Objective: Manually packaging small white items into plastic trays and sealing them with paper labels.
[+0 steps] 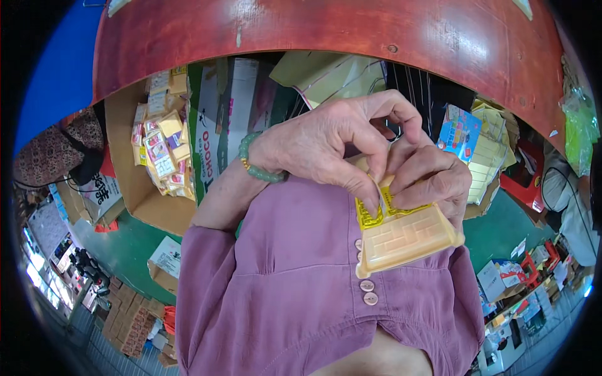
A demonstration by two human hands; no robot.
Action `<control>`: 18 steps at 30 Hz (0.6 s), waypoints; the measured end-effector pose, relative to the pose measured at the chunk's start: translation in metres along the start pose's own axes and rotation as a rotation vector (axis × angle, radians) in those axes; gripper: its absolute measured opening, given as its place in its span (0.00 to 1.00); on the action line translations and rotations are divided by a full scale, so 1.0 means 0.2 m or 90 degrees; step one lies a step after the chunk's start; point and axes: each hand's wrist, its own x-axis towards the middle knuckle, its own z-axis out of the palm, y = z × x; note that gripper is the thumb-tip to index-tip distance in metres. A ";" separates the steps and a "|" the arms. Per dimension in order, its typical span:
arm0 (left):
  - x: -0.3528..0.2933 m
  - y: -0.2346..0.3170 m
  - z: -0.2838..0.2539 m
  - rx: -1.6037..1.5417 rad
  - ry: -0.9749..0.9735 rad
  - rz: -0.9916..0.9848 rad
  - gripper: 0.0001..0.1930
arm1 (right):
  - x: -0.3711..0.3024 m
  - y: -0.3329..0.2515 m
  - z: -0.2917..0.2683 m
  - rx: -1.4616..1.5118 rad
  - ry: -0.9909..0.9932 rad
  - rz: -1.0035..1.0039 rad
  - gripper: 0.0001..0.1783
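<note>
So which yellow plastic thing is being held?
The brick-patterned piece before the purple shirt, between left hand and right hand; yellow pieces piled on either side are untouched.

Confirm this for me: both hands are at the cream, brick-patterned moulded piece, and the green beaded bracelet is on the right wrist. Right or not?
Not right: the head view shows the green beaded bracelet on the left wrist. The rest stands: the left hand and right hand are both at the cream, brick-patterned moulded piece.

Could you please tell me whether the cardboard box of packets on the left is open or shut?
Open: no flap covers the visible part of the cardboard box, and the packets show inside.
</note>
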 end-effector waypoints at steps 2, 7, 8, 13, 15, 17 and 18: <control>0.02 0.03 0.00 0.051 -0.008 -0.005 0.16 | 0.00 -0.01 0.00 0.005 0.020 -0.025 0.12; 0.03 0.01 0.03 0.149 0.051 -0.051 0.30 | 0.04 -0.06 0.05 -0.070 0.026 0.009 0.16; 0.02 0.01 0.04 0.081 0.049 -0.106 0.33 | 0.04 -0.05 0.04 -0.076 0.017 -0.021 0.16; 0.01 -0.05 0.06 -0.178 0.087 -0.218 0.42 | 0.04 -0.03 0.03 -0.140 0.005 -0.038 0.14; 0.02 -0.06 0.06 -0.244 -0.009 -0.314 0.46 | 0.06 -0.03 0.04 -0.168 -0.005 -0.042 0.14; 0.04 -0.07 0.06 -0.299 -0.018 -0.326 0.46 | 0.06 -0.03 0.08 -0.206 0.073 -0.076 0.12; 0.04 -0.07 0.06 -0.353 -0.028 -0.340 0.47 | 0.06 -0.06 0.08 -0.257 0.093 -0.051 0.11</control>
